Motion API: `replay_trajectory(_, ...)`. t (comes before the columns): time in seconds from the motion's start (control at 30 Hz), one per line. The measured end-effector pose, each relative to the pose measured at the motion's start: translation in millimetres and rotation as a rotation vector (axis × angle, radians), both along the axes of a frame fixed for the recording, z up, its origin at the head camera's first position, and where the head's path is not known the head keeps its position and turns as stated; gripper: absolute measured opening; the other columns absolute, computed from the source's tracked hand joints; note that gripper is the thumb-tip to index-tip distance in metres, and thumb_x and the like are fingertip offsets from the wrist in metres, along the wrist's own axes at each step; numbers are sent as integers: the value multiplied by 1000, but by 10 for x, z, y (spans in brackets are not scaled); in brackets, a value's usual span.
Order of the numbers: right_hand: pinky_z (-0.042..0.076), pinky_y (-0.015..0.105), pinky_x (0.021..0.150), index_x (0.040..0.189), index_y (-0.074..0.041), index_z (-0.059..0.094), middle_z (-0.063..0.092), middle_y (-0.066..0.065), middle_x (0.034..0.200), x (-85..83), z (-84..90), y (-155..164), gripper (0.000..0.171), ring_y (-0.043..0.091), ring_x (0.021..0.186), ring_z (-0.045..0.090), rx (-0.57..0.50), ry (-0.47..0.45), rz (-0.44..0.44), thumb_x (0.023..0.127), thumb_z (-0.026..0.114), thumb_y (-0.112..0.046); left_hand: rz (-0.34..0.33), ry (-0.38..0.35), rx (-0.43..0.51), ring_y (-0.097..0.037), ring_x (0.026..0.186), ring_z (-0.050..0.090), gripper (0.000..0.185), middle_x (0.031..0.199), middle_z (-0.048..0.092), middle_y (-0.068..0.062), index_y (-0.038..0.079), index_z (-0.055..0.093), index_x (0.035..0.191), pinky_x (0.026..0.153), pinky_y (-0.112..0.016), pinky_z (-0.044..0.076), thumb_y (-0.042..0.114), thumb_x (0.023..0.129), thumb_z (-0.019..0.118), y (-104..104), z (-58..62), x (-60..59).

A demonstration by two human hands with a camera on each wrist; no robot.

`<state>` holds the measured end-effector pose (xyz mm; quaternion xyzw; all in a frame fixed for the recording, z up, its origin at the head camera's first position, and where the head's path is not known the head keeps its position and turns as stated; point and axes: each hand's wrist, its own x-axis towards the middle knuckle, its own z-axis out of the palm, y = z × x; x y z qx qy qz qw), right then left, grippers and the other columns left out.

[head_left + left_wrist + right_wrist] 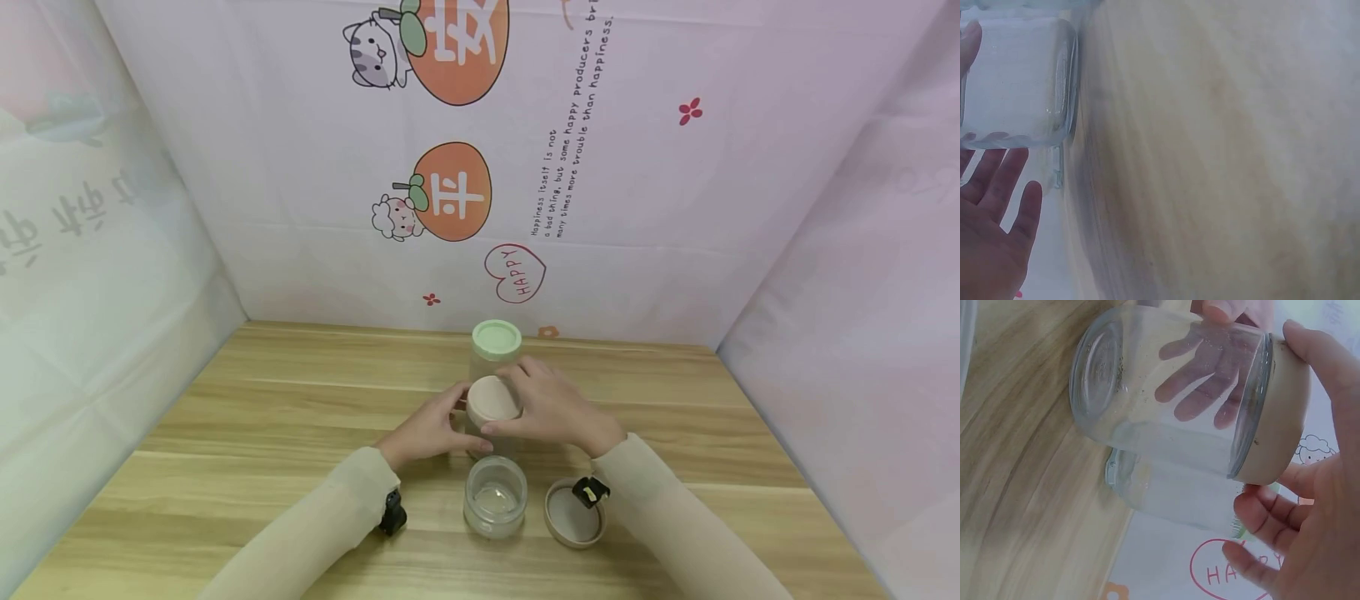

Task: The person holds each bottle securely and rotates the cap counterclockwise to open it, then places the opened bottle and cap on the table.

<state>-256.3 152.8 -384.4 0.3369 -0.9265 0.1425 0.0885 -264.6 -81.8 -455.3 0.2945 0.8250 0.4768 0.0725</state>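
Nearest you, an open glass jar stands beside its loose beige lid, just below the beige-capped jar your 2 hands close around in front of a green-lidded jar. Your right hand curls over that beige cap; your left hand steadies the glass, its fingers looking fairly straight, though the blurred wrist view leaves that unsure. You seem to be mid-twist on the cap, so next, brace the glass harder.
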Motion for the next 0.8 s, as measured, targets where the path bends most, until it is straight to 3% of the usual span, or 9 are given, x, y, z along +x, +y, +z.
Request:
replay_trajectory(0.13, 49, 34, 79, 134, -12, 60, 56, 2, 118, -25, -11, 8, 83, 16, 101, 51, -41, -31, 27, 76, 74, -70, -14, 1, -3, -14, 122, 53, 82, 137, 53, 13, 29, 42, 146, 102, -44, 45, 40, 79, 87, -12, 10, -8)
replay_trajectory(0.27, 51, 35, 79, 136, -11, 59, 55, 3, 122, -47, -4, 32, 81, 17, 103, 51, -77, -61, 73, 77, 78, -63, -33, 3, 1, -14, 121, 53, 82, 138, 53, 11, 26, 40, 148, 103, -43, 45, 37, 81, 86, -25, 10, -16)
replay_trajectory(0.67, 47, 42, 92, 146, -4, 50, 51, 6, 137, -154, 31, 131, 81, 22, 117, 45, -101, -204, 224, 75, 78, -27, -51, -8, 12, -17, 122, 53, 85, 140, 53, 7, 21, 36, 152, 103, -45, 45, 27, 83, 85, -6, 13, -1)
replay_trajectory(0.8, 45, 50, 98, 148, -4, 47, 48, 8, 145, -150, 54, 154, 81, 27, 125, 44, -92, -251, 253, 75, 76, -23, -54, -4, 14, -24, 123, 53, 85, 141, 53, -1, 14, 35, 152, 103, -49, 45, 22, 83, 85, 2, 119, 78)
